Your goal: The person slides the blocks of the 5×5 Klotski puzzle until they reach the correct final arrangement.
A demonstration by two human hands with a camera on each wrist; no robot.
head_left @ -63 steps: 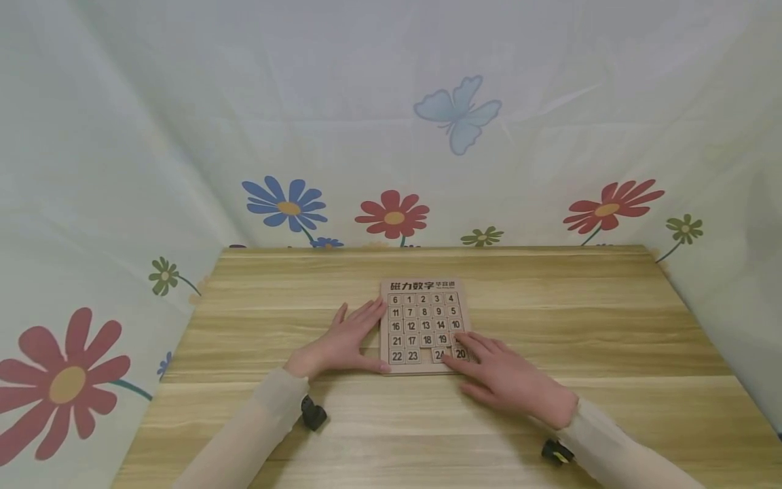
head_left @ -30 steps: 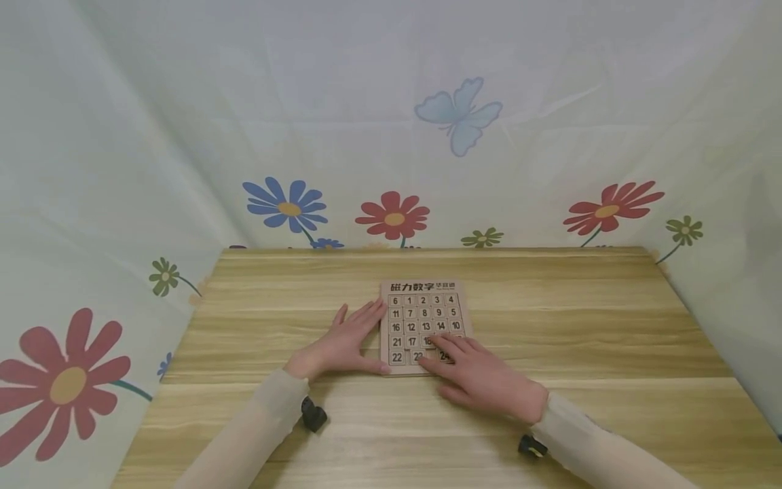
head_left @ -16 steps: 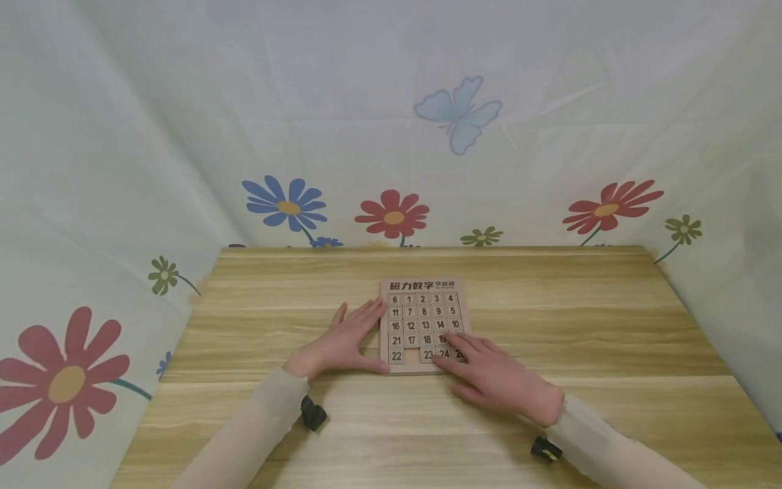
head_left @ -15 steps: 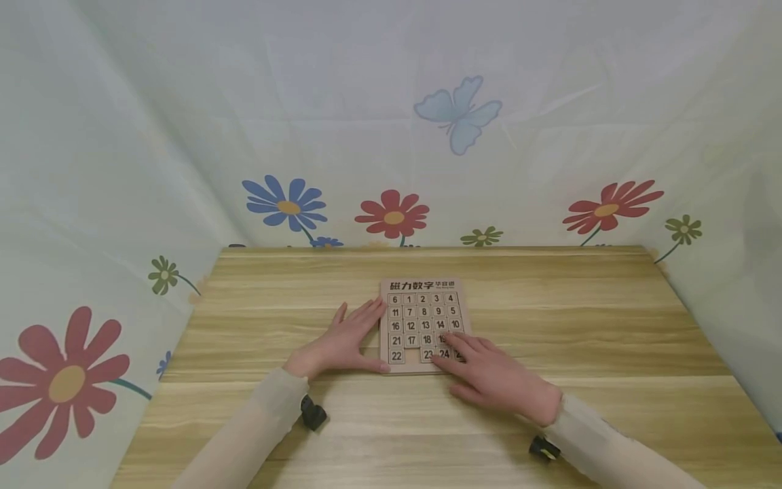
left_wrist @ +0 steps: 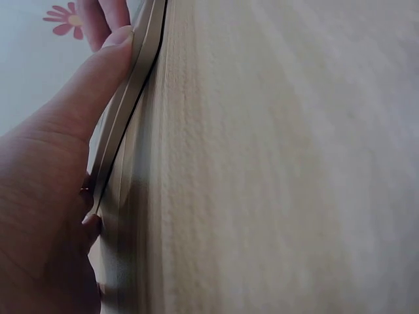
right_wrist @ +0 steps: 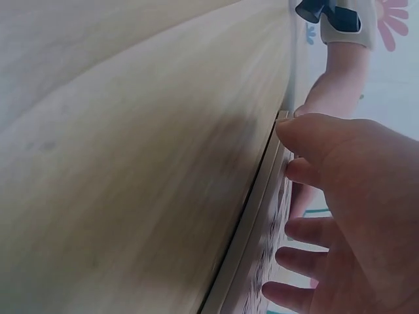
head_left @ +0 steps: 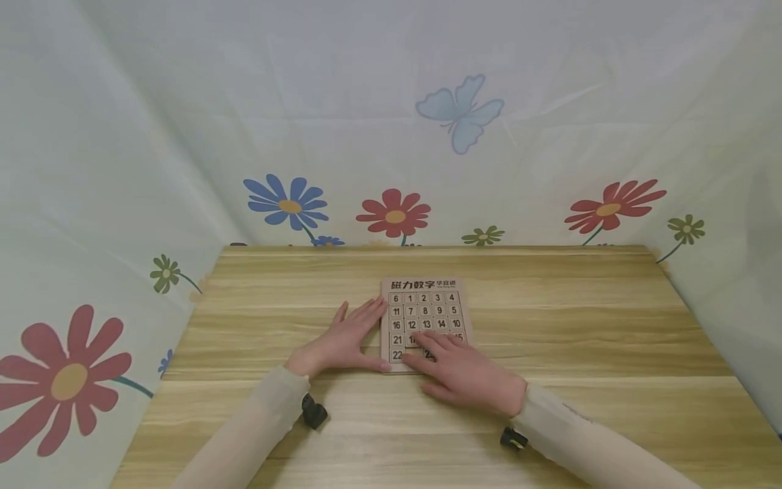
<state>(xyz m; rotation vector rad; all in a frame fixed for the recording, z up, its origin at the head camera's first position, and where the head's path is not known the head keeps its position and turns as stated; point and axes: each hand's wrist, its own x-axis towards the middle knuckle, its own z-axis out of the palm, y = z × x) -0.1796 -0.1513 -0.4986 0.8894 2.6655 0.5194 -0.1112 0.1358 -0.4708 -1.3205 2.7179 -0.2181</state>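
A wooden magnetic number sliding puzzle (head_left: 462,293) lies flat on the table, its numbered tiles in rows. My left hand (head_left: 345,343) rests along its left side, fingertips at the upper left edge and thumb at the lower left corner. In the left wrist view the thumb (left_wrist: 111,55) presses against the edge of the board (left_wrist: 141,72). My right hand (head_left: 467,375) reaches over the lower rows with extended fingers, one fingertip at the gap right of tile 22 (head_left: 397,355). It hides most of the tiles at the lower right. The right wrist view shows those fingers (right_wrist: 304,261) over the tiled face.
The wood-grain table (head_left: 550,305) extends around the board on all sides. Behind it hangs a white curtain (head_left: 366,102) printed with flowers and a butterfly. Dark wrist cameras are strapped under both sleeves.
Tiles 24 and then 23 have slid right in the bottom row, so the gap now lies beside tile 22. My right hand has shifted left since half a second ago; the left hand stays put.
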